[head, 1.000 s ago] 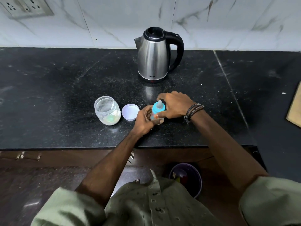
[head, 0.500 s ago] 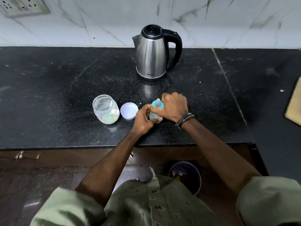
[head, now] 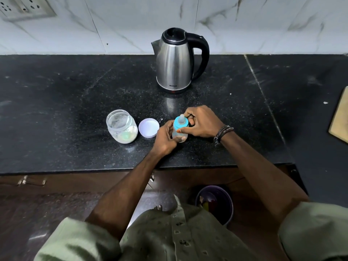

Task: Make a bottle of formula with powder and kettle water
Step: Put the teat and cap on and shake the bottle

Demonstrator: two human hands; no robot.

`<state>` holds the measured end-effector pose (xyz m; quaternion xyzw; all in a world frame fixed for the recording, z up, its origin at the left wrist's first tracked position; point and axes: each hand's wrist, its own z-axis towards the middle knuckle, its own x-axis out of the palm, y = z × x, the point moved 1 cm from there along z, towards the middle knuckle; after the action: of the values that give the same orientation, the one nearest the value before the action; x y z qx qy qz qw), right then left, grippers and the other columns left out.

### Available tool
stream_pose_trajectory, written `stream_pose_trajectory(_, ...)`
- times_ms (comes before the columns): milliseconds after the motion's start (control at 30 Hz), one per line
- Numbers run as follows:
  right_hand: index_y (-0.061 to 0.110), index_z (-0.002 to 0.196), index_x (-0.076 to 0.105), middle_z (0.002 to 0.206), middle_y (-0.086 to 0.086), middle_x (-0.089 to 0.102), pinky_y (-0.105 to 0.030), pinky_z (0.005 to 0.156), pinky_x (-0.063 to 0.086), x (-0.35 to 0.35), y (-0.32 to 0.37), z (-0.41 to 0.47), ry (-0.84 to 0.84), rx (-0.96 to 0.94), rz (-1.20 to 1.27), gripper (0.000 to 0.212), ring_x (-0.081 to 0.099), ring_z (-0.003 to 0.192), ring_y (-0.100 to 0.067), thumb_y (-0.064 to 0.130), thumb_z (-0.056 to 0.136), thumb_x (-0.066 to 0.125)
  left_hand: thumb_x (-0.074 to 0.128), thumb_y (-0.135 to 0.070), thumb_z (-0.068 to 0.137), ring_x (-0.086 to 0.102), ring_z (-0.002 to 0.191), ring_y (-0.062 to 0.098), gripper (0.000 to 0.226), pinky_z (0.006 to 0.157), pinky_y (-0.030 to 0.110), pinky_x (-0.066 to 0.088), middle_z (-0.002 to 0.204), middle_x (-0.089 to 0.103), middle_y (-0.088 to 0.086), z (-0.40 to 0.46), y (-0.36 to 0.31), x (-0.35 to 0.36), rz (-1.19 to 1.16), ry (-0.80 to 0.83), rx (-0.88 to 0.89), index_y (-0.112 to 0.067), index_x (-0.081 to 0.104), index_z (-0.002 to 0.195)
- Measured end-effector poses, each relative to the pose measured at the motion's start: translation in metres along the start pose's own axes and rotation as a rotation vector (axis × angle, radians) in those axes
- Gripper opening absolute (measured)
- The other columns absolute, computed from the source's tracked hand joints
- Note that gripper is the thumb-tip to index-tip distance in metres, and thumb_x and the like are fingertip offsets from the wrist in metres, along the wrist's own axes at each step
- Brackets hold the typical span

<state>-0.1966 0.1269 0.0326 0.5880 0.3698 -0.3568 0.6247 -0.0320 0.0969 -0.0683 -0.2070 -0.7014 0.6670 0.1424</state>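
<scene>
A small baby bottle (head: pixel 180 129) with a blue collar and clear teat stands on the black counter (head: pixel 75 95). My left hand (head: pixel 165 137) grips its lower body from the left. From the right, my right hand (head: pixel 202 122) curls round the blue collar, thumb across the front. To the left stands an open glass jar (head: pixel 122 126) with a little pale powder at the bottom, and its white lid (head: pixel 148 127) lies flat beside it. The steel kettle (head: pixel 174 61) with a black handle stands behind the bottle, near the wall.
A wooden board (head: pixel 339 119) pokes in at the right edge of the counter. A wall socket (head: pixel 22 6) sits at the top left. Below the counter's front edge, a dark round bin (head: pixel 216 202) stands on the floor.
My right hand covered the bottle's top half a second ago; it has turned back, and the teat and blue collar show again. The left hand still grips the bottle.
</scene>
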Motion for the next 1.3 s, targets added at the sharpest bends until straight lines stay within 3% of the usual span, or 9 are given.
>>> stream_pose_trajectory(167,0.030,0.071,0.046,0.052,0.012,0.048,-0.031,0.054,0.040,0.011,0.005,-0.001,-0.112,0.061,0.034,0.039,0.047,0.053,-0.014,0.059,0.055,0.066,0.079,0.012,0.074,0.068,0.097,0.000,0.053,0.088,0.019,0.053,0.110,0.070,0.000,-0.002,0.000,0.000,0.005,0.008,0.025,-0.010,0.057,0.117)
stream_pose_trajectory(300,0.021,0.071,0.050,0.055,0.008,0.055,-0.034,0.059,0.046,0.020,0.008,-0.005,-0.194,0.095,0.041,0.041,0.055,0.056,-0.021,0.056,0.056,0.064,0.077,-0.006,0.070,0.066,0.101,0.011,0.050,0.092,0.030,0.054,0.110,0.070,0.001,-0.004,-0.003,-0.001,0.013,0.028,0.031,-0.023,0.058,0.114)
stream_pose_trajectory(367,0.016,0.072,0.052,0.058,0.007,0.058,-0.035,0.064,0.048,0.026,0.009,-0.008,-0.245,0.128,0.048,0.043,0.056,0.056,-0.021,0.055,0.057,0.064,0.073,-0.006,0.071,0.066,0.102,0.010,0.050,0.093,0.031,0.055,0.111,0.069,0.003,-0.006,-0.002,0.001,0.030,0.008,0.050,-0.015,0.058,0.118)
stream_pose_trajectory(467,0.016,0.073,0.047,0.062,0.006,0.056,-0.032,0.062,0.044,0.035,0.017,-0.013,-0.298,0.195,0.051,0.047,0.051,0.060,-0.019,0.059,0.057,0.057,0.070,0.000,0.074,0.065,0.094,-0.004,0.048,0.086,0.019,0.052,0.105,0.067,-0.003,-0.007,-0.002,0.002,0.065,-0.031,0.081,0.002,0.057,0.121)
stream_pose_trajectory(667,0.009,0.084,0.054,0.075,-0.008,0.067,-0.034,0.062,0.044,0.041,0.026,-0.020,-0.359,0.305,0.032,0.049,0.064,0.075,-0.033,0.051,0.065,0.071,0.063,-0.001,0.071,0.064,0.090,-0.006,0.044,0.083,0.019,0.052,0.101,0.067,-0.005,-0.009,-0.003,0.005,0.085,-0.060,0.098,-0.001,0.060,0.115)
stream_pose_trajectory(833,0.020,0.099,0.056,0.074,0.003,0.064,-0.038,0.060,0.051,0.040,0.012,-0.034,-0.290,0.191,0.062,0.048,0.064,0.068,-0.025,0.060,0.075,0.066,0.075,0.000,0.073,0.065,0.096,-0.007,0.053,0.087,0.018,0.050,0.110,0.068,0.001,-0.006,-0.001,0.001,0.089,-0.028,0.067,0.001,0.058,0.123)
stream_pose_trajectory(967,0.020,0.097,0.061,0.064,0.007,0.056,-0.039,0.057,0.050,0.027,-0.012,-0.038,-0.405,0.072,0.169,0.036,0.051,0.057,-0.012,0.054,0.088,0.054,0.082,-0.007,0.072,0.066,0.112,0.014,0.060,0.101,0.031,0.053,0.124,0.069,0.009,-0.006,-0.001,0.001,0.026,-0.021,0.038,-0.008,0.057,0.126)
stream_pose_trajectory(1100,0.017,0.101,0.062,0.091,0.000,0.065,-0.036,0.068,0.051,0.019,-0.035,-0.024,-0.556,0.234,0.042,0.026,0.063,0.078,-0.021,0.039,0.088,0.060,0.082,0.005,0.076,0.064,0.114,0.011,0.061,0.104,0.026,0.049,0.125,0.066,0.003,-0.004,0.000,0.000,0.039,-0.010,0.014,-0.011,0.054,0.128)
stream_pose_trajectory(1300,0.011,0.132,0.048,0.130,-0.014,0.054,-0.048,0.096,0.048,0.027,-0.055,0.000,-0.225,0.427,-0.056,0.067,0.055,0.118,-0.037,0.038,0.078,0.077,0.083,0.004,0.077,0.064,0.120,0.017,0.062,0.107,0.030,0.049,0.129,0.067,0.005,-0.004,0.001,-0.001,0.070,-0.015,-0.001,-0.008,0.055,0.131)
